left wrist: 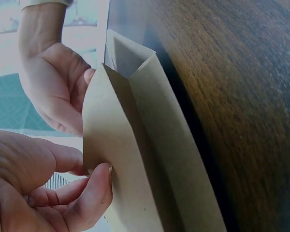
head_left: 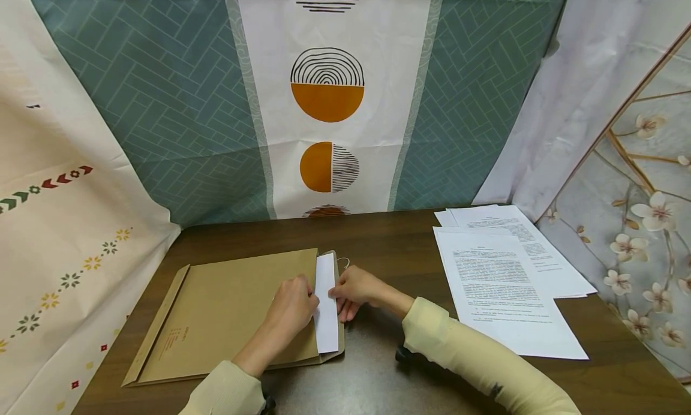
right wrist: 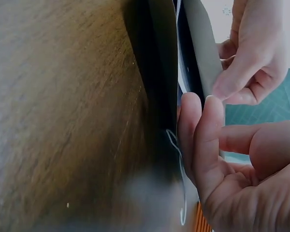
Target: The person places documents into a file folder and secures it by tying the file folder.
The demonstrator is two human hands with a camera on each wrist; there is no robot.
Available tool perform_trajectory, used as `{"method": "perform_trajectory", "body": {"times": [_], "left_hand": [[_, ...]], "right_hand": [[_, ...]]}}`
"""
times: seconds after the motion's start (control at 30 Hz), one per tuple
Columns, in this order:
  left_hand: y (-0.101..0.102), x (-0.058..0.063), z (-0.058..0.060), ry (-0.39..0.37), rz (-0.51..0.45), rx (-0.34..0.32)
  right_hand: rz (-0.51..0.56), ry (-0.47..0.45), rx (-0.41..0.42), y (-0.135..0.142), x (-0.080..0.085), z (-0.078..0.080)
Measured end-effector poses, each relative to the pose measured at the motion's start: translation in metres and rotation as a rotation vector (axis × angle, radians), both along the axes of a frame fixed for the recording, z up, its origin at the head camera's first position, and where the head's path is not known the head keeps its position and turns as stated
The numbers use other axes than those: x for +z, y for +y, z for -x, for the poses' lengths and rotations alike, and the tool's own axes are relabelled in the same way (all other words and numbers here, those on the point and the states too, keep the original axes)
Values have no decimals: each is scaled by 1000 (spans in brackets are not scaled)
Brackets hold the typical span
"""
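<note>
A brown paper document envelope (head_left: 237, 307) lies on the table, its opening toward the right. White paper (head_left: 326, 325) shows as a strip between the envelope's upper layer and its right-hand flap. My left hand (head_left: 292, 307) pinches the edge of the upper layer between thumb and fingers; the left wrist view shows this brown edge (left wrist: 111, 125) raised, with a gap below. At the paper's right side, my right hand (head_left: 353, 290) has its thumb on the paper and other fingers lower at the flap edge. How much of the flap it grips is hidden.
A thin white string (head_left: 344, 260) loops out beside the flap. Several printed sheets (head_left: 502, 289) lie overlapping on the right of the dark wooden table (head_left: 399, 379). Patterned cloths (head_left: 329, 175) hang behind and at both sides.
</note>
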State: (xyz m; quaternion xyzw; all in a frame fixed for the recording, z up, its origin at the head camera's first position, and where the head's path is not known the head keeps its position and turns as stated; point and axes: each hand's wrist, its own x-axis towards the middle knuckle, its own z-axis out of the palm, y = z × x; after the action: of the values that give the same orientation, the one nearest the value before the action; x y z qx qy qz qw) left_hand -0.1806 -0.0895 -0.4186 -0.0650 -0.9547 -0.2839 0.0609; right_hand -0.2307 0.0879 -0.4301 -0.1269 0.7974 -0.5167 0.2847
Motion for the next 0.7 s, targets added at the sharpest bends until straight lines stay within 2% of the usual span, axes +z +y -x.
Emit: {"method": "perform_trajectory", "body": {"times": [0.27,0.47,0.7], "left_hand": [[0,1,-1,25,17,-6],[-1,1,-2,43,17,-18],[0,1,-2,35,4,-29]], "right_hand": [[21,-36,-35,-13,-3,-2],[23,-10,-50,-21,-5,-4],[-31,17,-60,-29,-6,-4]]}}
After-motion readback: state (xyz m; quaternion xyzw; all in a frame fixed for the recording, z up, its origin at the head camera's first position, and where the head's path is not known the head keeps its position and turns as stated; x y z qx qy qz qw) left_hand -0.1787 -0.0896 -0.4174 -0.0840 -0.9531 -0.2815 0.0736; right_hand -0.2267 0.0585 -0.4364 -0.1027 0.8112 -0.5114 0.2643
